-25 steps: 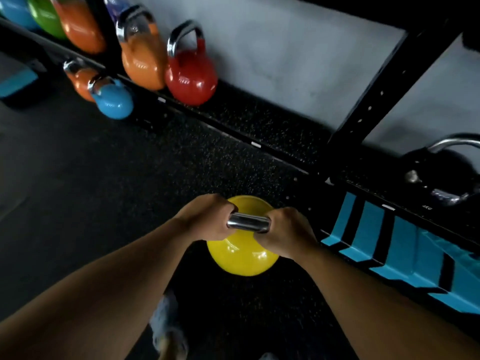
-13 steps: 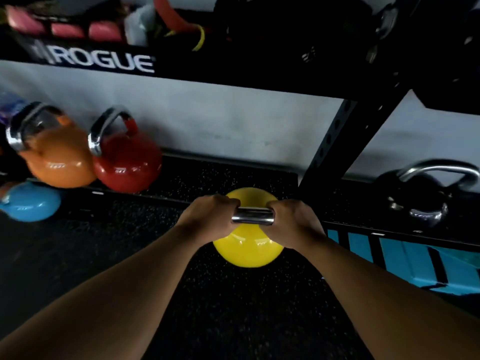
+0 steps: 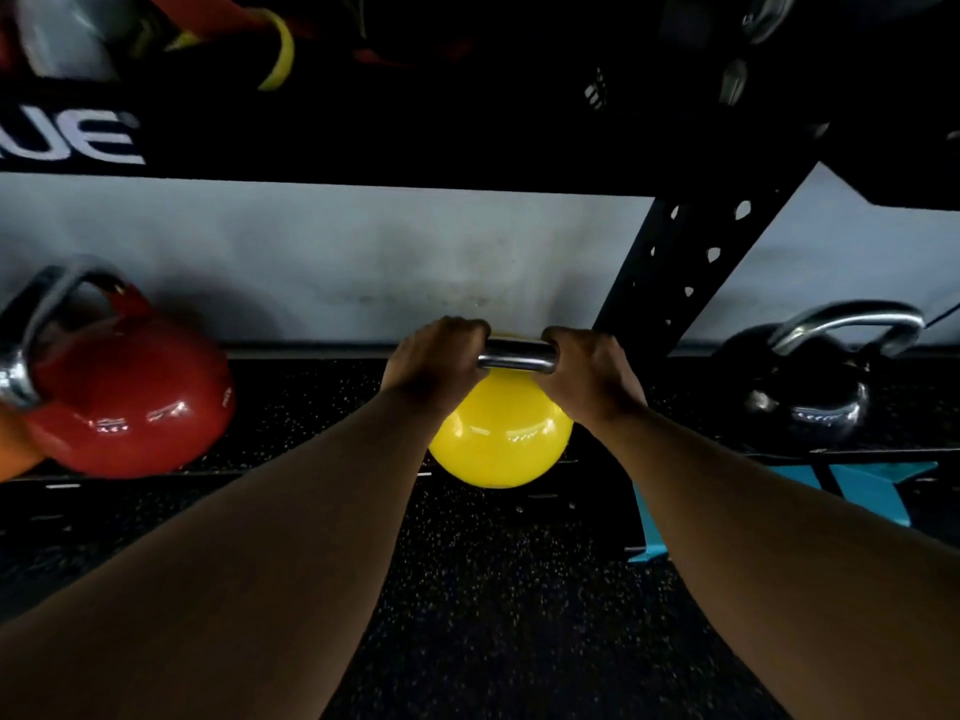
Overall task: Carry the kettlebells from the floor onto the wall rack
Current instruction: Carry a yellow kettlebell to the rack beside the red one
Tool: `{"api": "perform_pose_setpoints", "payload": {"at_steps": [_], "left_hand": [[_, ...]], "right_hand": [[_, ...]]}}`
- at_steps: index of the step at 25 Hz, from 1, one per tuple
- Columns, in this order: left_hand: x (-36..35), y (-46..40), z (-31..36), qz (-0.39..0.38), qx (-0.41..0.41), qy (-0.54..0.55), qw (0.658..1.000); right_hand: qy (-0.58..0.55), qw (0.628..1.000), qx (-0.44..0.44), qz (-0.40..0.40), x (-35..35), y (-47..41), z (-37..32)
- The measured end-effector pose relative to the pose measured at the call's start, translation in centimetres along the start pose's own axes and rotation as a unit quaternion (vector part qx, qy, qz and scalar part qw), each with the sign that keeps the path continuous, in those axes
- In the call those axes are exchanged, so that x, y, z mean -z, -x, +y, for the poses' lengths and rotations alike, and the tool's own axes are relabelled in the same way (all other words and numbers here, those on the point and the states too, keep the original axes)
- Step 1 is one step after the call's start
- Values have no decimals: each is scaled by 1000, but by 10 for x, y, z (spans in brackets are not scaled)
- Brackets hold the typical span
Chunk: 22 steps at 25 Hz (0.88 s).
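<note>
The yellow kettlebell (image 3: pixel 501 433) is a smooth, glossy ball with bright highlights across its upper half and a polished steel handle (image 3: pixel 517 356) running level across its top. It hangs at the front edge of the rack's low shelf (image 3: pixel 311 387), its lower part overlapping the shelf's front lip; whether its base touches the shelf cannot be told.

Both hands grip the handle from above, knuckles up. The left hand (image 3: pixel 436 358) is closed around the handle's left end, fingers curled over and clamped on the steel. The right hand (image 3: pixel 589 368) is wrapped the same way around the right end, leaving a short bare length of handle between the two fists. Both forearms reach forward, nearly straight, converging on the kettlebell.

To the left of the yellow kettlebell, well apart, a red kettlebell (image 3: pixel 130 397) sits on the same shelf with its steel handle tilted to the left. To the right, beyond a black perforated upright (image 3: pixel 675 272), a black kettlebell (image 3: pixel 810 392) stands on the shelf with its handle upright. A pale wall (image 3: pixel 337 252) lies behind, and speckled black floor (image 3: pixel 493 615) lies below the yellow kettlebell. A blue bracket (image 3: pixel 670 517) shows just below and to its right.
</note>
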<state>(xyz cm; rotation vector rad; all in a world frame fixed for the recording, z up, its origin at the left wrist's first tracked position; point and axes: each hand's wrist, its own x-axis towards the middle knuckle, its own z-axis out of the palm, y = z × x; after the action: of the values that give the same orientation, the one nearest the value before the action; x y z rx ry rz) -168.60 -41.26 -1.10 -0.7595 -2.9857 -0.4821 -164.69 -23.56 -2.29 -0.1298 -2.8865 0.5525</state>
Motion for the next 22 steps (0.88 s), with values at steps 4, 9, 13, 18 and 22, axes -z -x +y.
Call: {"api": "perform_pose_setpoints", "payload": {"at_steps": [4,9,13,18,22], "left_hand": [[-4,-22,-1,5,36,35,999],[-13,-42,-6,31,86,55,994],[-19,-50,-1,65,78,40,994],[-24,-48,-1,77,82,48,993],[-20,-49,-8,27,83,81,993]], "right_hand": [[-17,1000,-18,-7,-6,-24,6],[-25,999,-7,-21,-11,-51,9],[-27,999,19,-36,-5,-60,19],[-29,998,41,-43,-2,-61,20],[-25,998,32,-57,-4,-59,20]]}}
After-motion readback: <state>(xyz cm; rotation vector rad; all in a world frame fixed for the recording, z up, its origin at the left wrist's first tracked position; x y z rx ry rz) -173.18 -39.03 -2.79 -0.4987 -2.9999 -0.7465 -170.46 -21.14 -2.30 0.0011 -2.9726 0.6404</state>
